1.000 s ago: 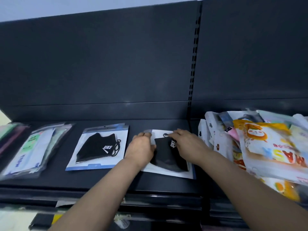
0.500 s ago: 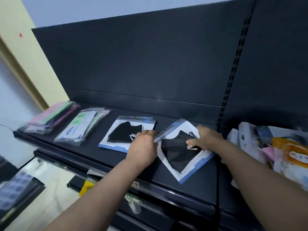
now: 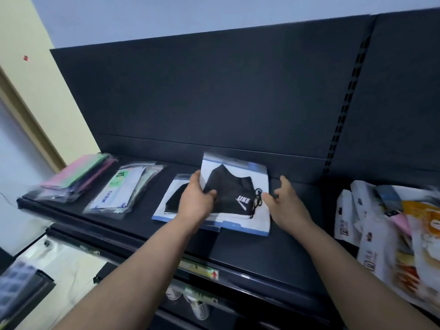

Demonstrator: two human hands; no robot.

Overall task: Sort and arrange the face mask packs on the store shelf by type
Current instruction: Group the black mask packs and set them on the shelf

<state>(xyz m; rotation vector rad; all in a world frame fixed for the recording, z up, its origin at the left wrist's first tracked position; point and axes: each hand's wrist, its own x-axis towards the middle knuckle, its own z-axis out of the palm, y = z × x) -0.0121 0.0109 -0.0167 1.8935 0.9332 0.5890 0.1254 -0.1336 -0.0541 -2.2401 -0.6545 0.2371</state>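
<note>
Our left hand (image 3: 196, 201) grips the black mask pack (image 3: 235, 194) above the shelf (image 3: 273, 246); it partly covers a second black pack (image 3: 170, 203). Our right hand (image 3: 285, 201) is beside it, fingers (image 3: 284, 183) spread, holding nothing.

The shelf (image 3: 262, 248) is dark matt metal, and on it, left of the glossy printed-plastic heap (image 3: 390, 234), the held pack (image 3: 235, 194) is clear shiny film over white card and a matt black cloth mask.

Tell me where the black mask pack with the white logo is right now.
In the head view it sits mid-shelf: the black mask pack is gripped by the left hand, overlapping a matching pack, with the open right hand beside it.
</note>
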